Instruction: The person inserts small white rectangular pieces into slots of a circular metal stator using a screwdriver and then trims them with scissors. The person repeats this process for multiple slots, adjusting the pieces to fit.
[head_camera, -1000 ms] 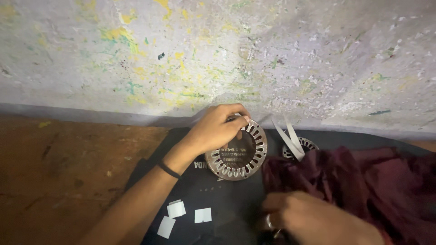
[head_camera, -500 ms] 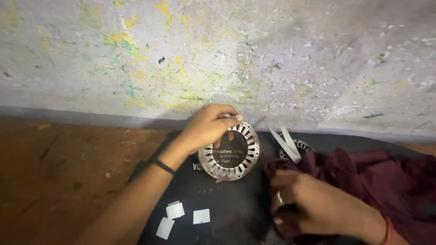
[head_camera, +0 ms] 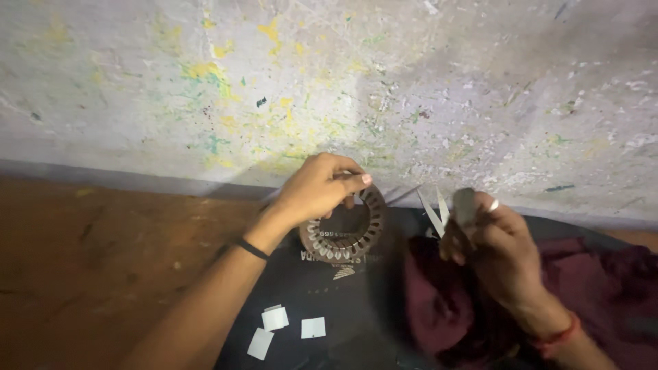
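My left hand point(head_camera: 317, 189) grips the top edge of a round slotted metal ring point(head_camera: 346, 236), a motor stator core standing tilted on a black mat point(head_camera: 322, 288). My right hand point(head_camera: 495, 240), with a ring on one finger, is raised to the right of the core and pinches a small pale paper piece point(head_camera: 465, 205); the hand is blurred. Two white paper strips point(head_camera: 434, 209) stick up just left of that hand.
A dark red cloth point(head_camera: 589, 288) lies on the mat at the right. Three small white paper squares point(head_camera: 275, 318) lie on the mat near me. A paint-spattered grey wall point(head_camera: 329, 82) rises behind. Brown floor point(head_camera: 89, 260) spreads to the left.
My right hand has come up from the cloth near the bottom edge to beside the core, now holding a pale paper piece. My left hand stays on the core.
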